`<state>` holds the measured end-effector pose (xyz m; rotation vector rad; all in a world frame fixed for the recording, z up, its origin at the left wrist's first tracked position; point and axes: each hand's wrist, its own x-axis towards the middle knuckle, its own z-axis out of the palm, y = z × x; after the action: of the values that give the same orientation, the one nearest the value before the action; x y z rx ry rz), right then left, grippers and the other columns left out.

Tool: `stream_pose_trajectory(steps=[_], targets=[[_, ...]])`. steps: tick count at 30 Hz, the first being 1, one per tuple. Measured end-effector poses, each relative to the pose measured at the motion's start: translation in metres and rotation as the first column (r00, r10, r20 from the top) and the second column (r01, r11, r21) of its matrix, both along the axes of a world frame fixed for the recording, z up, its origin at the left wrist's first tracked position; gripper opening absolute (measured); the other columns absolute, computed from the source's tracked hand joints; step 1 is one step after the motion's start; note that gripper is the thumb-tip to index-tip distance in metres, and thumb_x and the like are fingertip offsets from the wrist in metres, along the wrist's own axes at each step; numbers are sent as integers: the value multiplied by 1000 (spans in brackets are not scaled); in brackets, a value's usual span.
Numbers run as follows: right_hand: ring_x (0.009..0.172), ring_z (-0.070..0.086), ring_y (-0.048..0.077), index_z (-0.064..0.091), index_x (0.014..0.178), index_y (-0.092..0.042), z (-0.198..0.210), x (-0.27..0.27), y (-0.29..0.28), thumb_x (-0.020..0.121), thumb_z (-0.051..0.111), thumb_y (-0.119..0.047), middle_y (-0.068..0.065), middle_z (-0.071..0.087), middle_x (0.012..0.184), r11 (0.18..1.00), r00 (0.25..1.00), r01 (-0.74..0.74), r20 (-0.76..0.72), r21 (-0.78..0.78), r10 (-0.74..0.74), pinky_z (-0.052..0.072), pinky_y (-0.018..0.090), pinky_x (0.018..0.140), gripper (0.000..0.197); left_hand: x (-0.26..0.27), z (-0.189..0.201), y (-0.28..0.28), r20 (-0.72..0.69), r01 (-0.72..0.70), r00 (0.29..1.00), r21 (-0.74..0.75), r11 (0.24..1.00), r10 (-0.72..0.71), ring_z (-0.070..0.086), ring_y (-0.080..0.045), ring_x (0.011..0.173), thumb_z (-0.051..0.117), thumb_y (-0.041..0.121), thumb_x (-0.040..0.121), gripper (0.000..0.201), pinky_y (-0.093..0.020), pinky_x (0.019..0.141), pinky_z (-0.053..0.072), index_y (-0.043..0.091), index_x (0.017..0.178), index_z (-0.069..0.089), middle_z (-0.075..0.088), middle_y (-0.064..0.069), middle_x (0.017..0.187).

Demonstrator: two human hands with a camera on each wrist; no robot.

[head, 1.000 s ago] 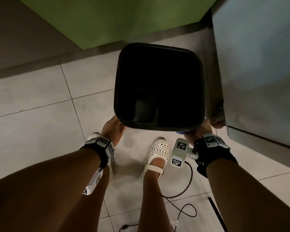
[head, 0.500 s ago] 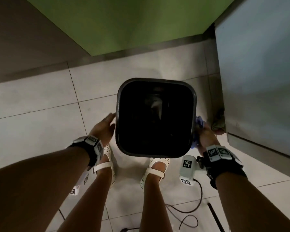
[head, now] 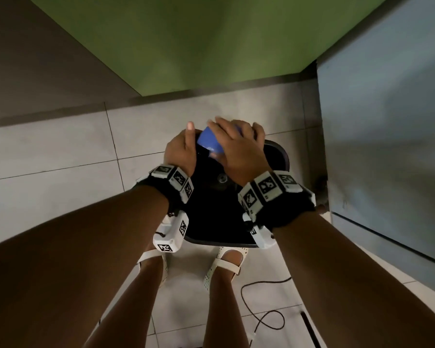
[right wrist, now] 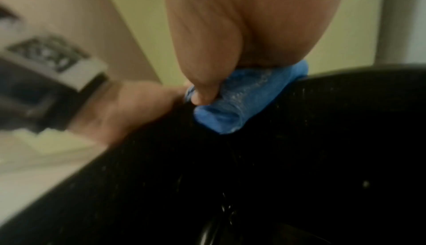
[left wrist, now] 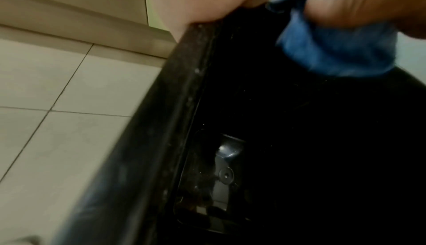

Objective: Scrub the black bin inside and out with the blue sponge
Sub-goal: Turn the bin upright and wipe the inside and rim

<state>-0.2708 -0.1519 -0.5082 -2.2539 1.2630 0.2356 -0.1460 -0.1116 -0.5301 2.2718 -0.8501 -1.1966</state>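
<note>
The person stands over the black plastic bin (head: 211, 197), which sits on the pale tiled floor (head: 48, 159) between the green wall (head: 199, 41) and a grey-blue cabinet (head: 387, 121). The bin seems turned over or tipped, because the wrist views show a recessed moulded part with a small round stud, like an underside; I cannot say this for sure.

The right hand (head: 236, 149) holds the soft blue sponge (head: 209, 143). Its fingers curl over the sponge and the thumb pinches it from below, pressing it on the far edge of the bin. The sponge looks wet, with some foam on it. The left hand (head: 181, 149) grips the same far edge just beside the sponge, thumb up and fingers wrapped around the edge, so the bin does not slide.

I think this step is scrubbing the outer surface near that edge. To do it well, the left hand should keep a firm hold while the right hand makes short, overlapping strokes along the edge and into the recessed part, where dirt collects. White specks are visible along the ridge (left wrist: 196, 70), so this line needs more pressure. The cable (head: 261, 310) on the floor near the white shoes (head: 226, 262) could catch a foot.

No brand or readable writing is visible on the bin or sponge. The white wrist units (head: 269, 189) carry only black-and-white square code markers, no words I can read.
</note>
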Motion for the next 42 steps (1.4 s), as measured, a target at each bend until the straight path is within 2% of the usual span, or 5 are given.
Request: stream_pose_trajectory(steps=[13,19,26,33,42], targets=[[120,48,34,35,135,0,-17,48,-20,96,34,-19,23,36,143,989,955,-148,-265,-27,135,30,43,103,43,5,-8,4,27,129,992,-122,984,-127,56,-27,89,23,24,102,44,-20,66,27,-1,108,59,64,-18,98],[39,51,16,55,52,-19,-12,44,-16,43,80,-31,-5,51,43,995,952,-94,-297,-43,77,37,20,47,29,9,-15,12,22,81,997,-121,989,-79,39,-16,56,33,28,100,32,-19,49,30,16,71,40,41,4,58],[96,57,33,58,98,-13,-16,9,-12,81,64,-28,6,67,91,979,957,17,-280,-202,-75,26,65,101,24,9,-21,9,25,-5,1000,-68,998,7,40,-22,67,34,31,99,36,-24,57,23,16,66,35,37,6,58],[100,55,38,45,115,-5,-15,-74,-10,91,50,-29,20,54,111,821,805,569,-241,53,-543,38,36,75,34,-1,-19,7,63,27,998,-34,999,-25,41,-23,65,32,35,99,42,-25,56,24,21,59,28,36,4,57],[95,56,36,50,106,-8,-19,-41,-31,88,51,-22,15,57,106,987,969,162,-188,1,-159,44,40,75,24,13,0,7,144,470,874,-4,882,-465,62,-27,87,31,54,92,45,-31,74,45,19,110,53,68,-7,91]])
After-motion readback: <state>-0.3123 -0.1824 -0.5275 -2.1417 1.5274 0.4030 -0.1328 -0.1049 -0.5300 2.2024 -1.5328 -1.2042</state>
